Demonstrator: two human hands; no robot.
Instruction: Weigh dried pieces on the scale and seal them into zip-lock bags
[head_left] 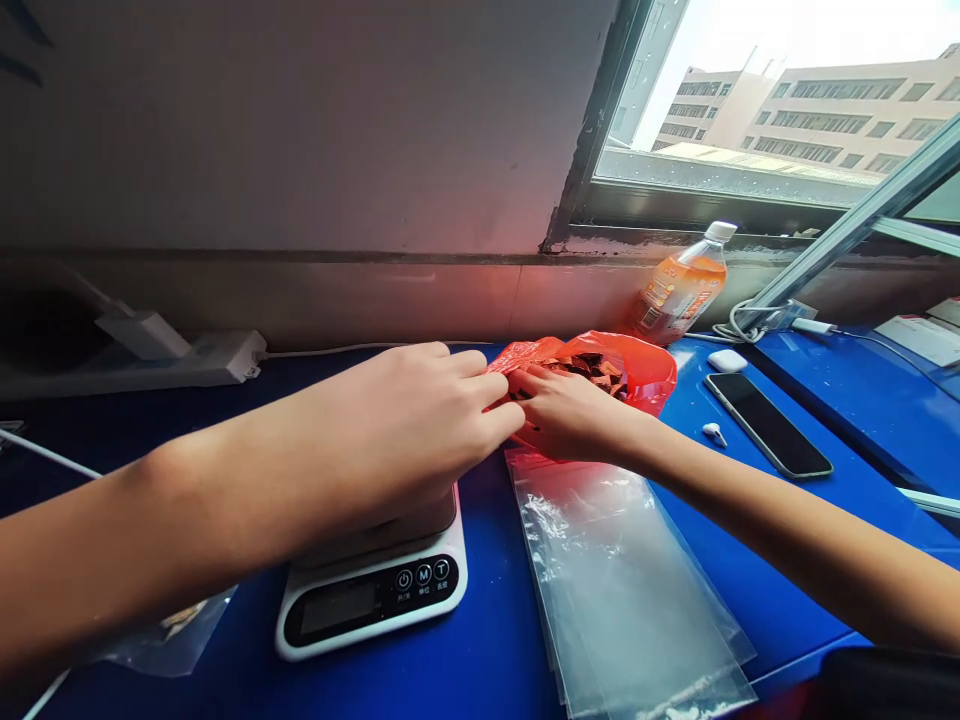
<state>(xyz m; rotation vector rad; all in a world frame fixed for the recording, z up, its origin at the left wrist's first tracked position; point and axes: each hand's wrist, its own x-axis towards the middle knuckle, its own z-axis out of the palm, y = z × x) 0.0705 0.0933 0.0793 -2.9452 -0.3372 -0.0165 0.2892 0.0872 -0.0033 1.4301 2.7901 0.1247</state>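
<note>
My left hand (442, 410) reaches over the kitchen scale (375, 600), its fingers closed on the left edge of a red plastic bag (649, 370). Dark reddish-brown dried pieces (600, 370) fill the bag's open mouth. Inside that mouth, on the near left side, my right hand (566, 410) has its fingers curled in. Its fingertips are hidden, and I cannot make out what they grip. Flat clear plastic bags (622, 590) lie stacked just in front of the red bag. The scale's display looks blank, and my left forearm covers part of its platform.
Behind the red bag an orange drink bottle (682, 285) leans near the wall. To the right lie a phone (769, 425), an earbud (714, 434) and its white case (726, 361). A power strip (210, 360) runs along the wall at left. A clear bag (176, 640) sits below my left forearm.
</note>
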